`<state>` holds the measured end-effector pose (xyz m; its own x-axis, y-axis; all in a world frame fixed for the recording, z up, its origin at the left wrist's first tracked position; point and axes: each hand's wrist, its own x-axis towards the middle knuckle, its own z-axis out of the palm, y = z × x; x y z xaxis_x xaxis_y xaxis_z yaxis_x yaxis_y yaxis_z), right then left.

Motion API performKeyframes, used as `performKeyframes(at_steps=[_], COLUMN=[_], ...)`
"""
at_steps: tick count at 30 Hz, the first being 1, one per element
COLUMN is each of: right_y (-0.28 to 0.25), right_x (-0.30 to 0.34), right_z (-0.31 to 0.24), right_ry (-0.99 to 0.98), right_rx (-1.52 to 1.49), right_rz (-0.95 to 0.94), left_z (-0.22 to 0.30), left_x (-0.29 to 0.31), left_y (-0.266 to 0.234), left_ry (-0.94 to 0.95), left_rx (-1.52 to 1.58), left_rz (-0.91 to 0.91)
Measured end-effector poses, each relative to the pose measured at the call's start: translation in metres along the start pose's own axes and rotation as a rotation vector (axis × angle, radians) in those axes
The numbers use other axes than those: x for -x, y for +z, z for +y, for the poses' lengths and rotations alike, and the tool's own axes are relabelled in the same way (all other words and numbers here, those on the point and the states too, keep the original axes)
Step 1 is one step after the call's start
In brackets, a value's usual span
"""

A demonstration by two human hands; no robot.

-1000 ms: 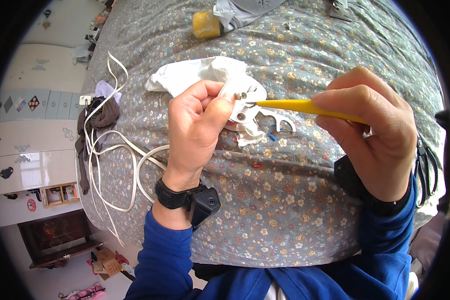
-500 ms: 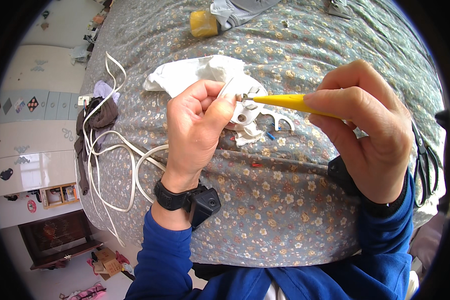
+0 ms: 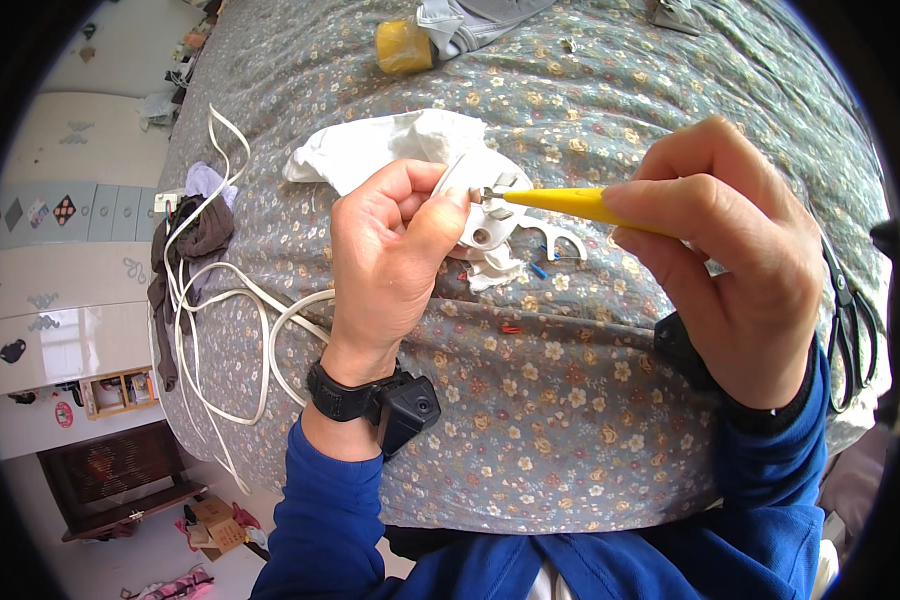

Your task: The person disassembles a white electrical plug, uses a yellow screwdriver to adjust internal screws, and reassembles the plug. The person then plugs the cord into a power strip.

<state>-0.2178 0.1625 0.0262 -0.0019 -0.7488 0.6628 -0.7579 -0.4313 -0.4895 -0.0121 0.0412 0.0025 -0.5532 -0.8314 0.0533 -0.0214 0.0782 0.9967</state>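
Observation:
My left hand (image 3: 390, 245) is closed on a white plug (image 3: 482, 236) with flat metal prongs, thumb and fingers pinching its near edge. In my right hand (image 3: 730, 250) is a yellow screwdriver (image 3: 560, 203), its tapered handle pinched between thumb and fingers. Its metal tip meets the plug close to my left thumb, among the prongs; what exactly it touches is too small to tell. Behind and under the plug lies a white cloth (image 3: 370, 150). Beside the plug are a curved white plastic piece (image 3: 560, 238), a small blue piece (image 3: 538, 271) and a small red piece (image 3: 511, 330).
A floral bedspread (image 3: 570, 430) covers the surface. Loops of white cord (image 3: 264, 360) spread at left, by a dark crumpled cloth (image 3: 205, 235). Black-handled scissors (image 3: 850, 330) lie at far right. A yellow roll (image 3: 403, 48) and a grey garment (image 3: 480, 25) lie at the back.
Almost nothing differs. The view has shifted very slightly; both hands keep their hold and the screwdriver tip stays at the plug.

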Motion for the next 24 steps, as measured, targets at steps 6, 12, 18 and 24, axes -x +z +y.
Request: performKeyframes(at_steps=[6,12,18,24], right_y=[-0.003,0.0,0.004,-0.005], right_x=[0.002,0.0,-0.01,0.001], right_z=[-0.006,-0.025,-0.041,-0.07], right_ry=[-0.054,-0.021,0.593,0.87], right_rx=[0.099,0.168,-0.284,-0.718], right_rz=[-0.035,-0.068,-0.071,-0.109], left_z=[0.001,0.002,0.009,0.018], left_x=[0.002,0.003,0.003,0.007], left_y=[0.002,0.0,-0.003,-0.004], left_ry=[0.068,0.267,0.779,1.046], left_rx=[-0.055,-0.171,-0.666,-0.804], left_rz=[0.015,0.034,0.229,0.365])
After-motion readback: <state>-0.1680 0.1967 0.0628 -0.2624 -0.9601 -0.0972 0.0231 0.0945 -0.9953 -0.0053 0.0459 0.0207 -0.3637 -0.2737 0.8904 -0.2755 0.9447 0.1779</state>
